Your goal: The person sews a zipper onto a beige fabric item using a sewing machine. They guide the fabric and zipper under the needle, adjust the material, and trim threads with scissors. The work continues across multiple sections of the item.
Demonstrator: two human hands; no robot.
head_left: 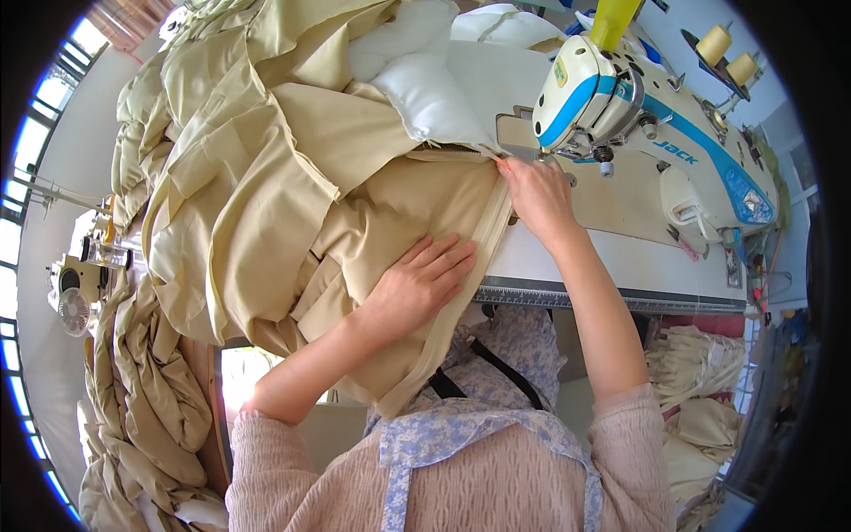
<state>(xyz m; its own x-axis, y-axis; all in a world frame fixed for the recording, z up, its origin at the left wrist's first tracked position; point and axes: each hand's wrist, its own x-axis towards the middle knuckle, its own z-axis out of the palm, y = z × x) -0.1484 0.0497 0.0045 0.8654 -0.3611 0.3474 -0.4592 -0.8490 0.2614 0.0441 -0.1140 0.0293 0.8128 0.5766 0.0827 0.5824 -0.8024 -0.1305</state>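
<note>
A large beige garment (381, 208) with a white lining (425, 93) spreads across the sewing table and hangs over its front edge. What looks like a strip of zipper tape (448, 155) runs along its upper seam. My left hand (424, 282) lies flat on the fabric, fingers slightly apart. At the garment's upper right corner, my right hand (538, 193) pinches the edge between thumb and fingers, close beside the presser foot area of a white and blue sewing machine (612, 97). The machine's needle is hidden from view.
A ruler strip (567, 297) lines the table's front edge. Beige cloth (146, 381) is heaped at the lower left, near a small fan (74, 310). Small snips (683, 241) lie by the machine. Thread cones (714, 44) stand at the upper right; more bundled fabric (696, 363) sits below.
</note>
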